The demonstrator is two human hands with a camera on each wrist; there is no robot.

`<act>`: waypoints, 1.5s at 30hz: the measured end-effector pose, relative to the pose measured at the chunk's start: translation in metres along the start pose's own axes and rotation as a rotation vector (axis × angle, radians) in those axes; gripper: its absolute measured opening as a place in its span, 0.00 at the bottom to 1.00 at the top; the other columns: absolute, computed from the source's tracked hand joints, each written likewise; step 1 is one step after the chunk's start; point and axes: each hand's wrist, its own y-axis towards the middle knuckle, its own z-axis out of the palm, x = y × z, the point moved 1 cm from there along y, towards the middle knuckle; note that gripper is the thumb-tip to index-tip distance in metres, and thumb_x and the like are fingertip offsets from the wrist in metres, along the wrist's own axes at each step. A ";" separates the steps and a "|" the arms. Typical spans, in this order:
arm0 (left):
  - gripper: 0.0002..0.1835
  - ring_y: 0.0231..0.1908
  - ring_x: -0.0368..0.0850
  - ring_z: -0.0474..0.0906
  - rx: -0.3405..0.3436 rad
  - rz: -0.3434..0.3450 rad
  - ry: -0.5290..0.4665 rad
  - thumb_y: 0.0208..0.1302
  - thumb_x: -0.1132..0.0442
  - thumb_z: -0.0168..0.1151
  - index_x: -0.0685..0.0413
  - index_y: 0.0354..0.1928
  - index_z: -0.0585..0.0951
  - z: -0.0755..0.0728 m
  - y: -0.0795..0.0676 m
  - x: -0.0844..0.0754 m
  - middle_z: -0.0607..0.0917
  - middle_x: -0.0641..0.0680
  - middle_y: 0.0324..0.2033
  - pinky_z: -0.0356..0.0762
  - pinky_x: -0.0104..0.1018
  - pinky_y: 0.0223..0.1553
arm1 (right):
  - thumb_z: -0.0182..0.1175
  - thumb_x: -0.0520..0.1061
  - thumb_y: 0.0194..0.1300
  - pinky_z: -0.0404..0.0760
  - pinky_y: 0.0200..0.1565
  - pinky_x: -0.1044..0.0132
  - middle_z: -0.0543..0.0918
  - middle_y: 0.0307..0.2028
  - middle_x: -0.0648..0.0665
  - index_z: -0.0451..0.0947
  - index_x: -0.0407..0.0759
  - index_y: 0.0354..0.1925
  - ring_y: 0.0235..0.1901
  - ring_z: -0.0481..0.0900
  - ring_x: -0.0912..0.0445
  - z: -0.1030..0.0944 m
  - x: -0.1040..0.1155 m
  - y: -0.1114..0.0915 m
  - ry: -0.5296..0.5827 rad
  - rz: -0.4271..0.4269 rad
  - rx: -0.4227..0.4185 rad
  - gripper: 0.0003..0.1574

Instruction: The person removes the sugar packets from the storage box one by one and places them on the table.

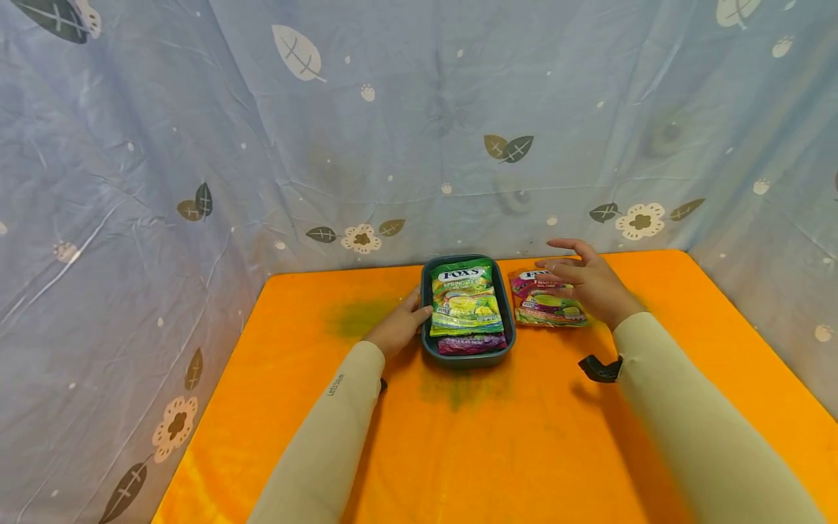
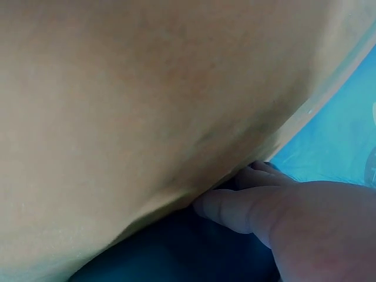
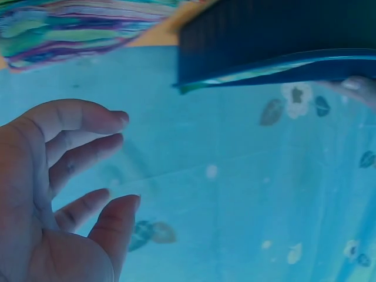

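A dark blue-green plastic bin point(image 1: 466, 362) stands toward the far edge of the table. In it lies a green candy bag point(image 1: 466, 295) marked FOX'S Spring Tea, on top of a purple candy bag point(image 1: 473, 343). My left hand point(image 1: 401, 326) holds the bin's left side, thumb at the rim; the wrist view shows fingers point(image 2: 232, 207) by the dark wall. To the bin's right lies a pink-red FOX'S candy bag point(image 1: 548, 302). Over its right part hovers my right hand point(image 1: 592, 280), which holds nothing. Its fingers point(image 3: 82, 114) are loosely bent and spread from the thumb.
An orange cloth point(image 1: 524, 437) with greenish patches covers the table. Behind and along both sides hangs a pale blue curtain point(image 1: 419, 145) with leaf and flower prints, close to the table's far edge. A black strap point(image 1: 599, 369) sits at my right wrist.
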 end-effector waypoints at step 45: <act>0.35 0.59 0.43 0.67 0.012 0.036 -0.057 0.74 0.49 0.47 0.26 0.75 0.43 0.000 0.003 0.000 0.56 0.47 0.71 0.63 0.46 0.61 | 0.61 0.49 0.66 0.63 0.59 0.40 0.61 0.67 0.44 0.67 0.50 0.66 0.64 0.58 0.44 0.142 -0.031 0.021 -0.533 -0.299 -0.139 0.32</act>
